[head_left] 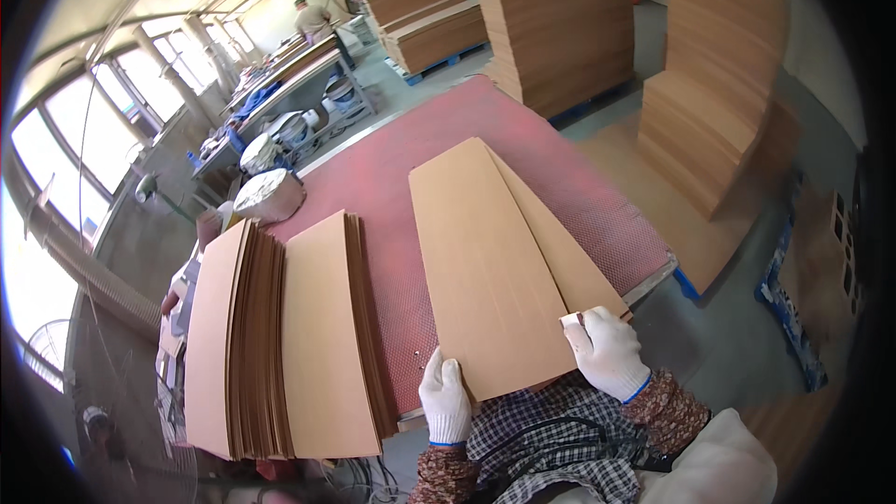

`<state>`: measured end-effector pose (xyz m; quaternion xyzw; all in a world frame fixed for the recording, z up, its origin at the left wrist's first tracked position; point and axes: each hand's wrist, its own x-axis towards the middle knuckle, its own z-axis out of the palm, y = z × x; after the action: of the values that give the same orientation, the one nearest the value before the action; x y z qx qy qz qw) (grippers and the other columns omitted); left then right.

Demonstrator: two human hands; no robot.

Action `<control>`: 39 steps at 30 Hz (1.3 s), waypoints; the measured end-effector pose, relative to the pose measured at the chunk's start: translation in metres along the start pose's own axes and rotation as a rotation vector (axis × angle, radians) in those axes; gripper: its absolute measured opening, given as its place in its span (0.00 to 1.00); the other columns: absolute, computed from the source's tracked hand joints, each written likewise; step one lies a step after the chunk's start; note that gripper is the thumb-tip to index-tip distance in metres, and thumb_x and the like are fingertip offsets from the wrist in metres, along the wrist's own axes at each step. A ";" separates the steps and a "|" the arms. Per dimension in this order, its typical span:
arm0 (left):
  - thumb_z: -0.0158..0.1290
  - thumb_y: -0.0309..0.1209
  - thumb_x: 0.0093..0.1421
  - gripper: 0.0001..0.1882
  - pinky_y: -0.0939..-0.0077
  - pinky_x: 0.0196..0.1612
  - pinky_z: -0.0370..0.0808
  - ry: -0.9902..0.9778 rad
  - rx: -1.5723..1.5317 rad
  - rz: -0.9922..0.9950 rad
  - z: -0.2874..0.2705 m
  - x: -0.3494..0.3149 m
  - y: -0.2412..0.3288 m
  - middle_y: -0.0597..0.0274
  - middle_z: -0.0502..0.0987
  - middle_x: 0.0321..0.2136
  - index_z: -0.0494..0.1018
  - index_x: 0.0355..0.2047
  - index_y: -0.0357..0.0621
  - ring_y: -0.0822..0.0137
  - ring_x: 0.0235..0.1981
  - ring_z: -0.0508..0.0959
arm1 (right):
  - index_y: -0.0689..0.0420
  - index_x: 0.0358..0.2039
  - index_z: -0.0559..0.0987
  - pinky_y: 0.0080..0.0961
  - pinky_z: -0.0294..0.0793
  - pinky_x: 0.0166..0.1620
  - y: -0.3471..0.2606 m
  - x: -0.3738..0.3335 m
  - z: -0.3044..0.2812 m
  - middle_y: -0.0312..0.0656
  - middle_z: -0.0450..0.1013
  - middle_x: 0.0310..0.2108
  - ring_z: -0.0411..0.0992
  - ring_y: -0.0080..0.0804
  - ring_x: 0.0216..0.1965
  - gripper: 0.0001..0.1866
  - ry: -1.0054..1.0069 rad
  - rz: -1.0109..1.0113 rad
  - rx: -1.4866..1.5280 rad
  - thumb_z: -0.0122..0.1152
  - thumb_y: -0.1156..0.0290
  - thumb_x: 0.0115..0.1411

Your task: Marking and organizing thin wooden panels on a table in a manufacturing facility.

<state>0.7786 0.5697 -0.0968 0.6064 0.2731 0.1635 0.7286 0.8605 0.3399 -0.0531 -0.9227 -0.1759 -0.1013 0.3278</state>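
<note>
Head view: gloved hands (pixel 611 355) hold 1 plain board (pixel 490 271), 1 small block (pixel 571 319).

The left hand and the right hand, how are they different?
The left hand touches the brown board near its closest left corner; the right hand is at its right edge.
The left hand points mostly forward; the right hand slants leftward.
The right hand grips a small pale thing, unclear what; none shows in the left hand.
Both wear white gloves.

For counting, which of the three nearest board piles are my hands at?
The right pile: your left hand and right hand are there, not at the middle pile or left pile.
</note>
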 end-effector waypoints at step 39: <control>0.57 0.20 0.65 0.18 0.58 0.68 0.71 0.505 0.818 0.612 -0.169 -0.059 0.008 0.41 0.78 0.58 0.79 0.54 0.27 0.47 0.63 0.76 | 0.53 0.50 0.80 0.44 0.78 0.27 -0.133 -0.008 0.132 0.44 0.77 0.33 0.79 0.49 0.28 0.14 -0.431 -0.734 0.297 0.54 0.57 0.76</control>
<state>0.6317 0.6726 -0.0968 0.8329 0.2917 0.3877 0.2661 0.8109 0.5185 -0.0802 -0.7422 -0.5684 0.0097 0.3550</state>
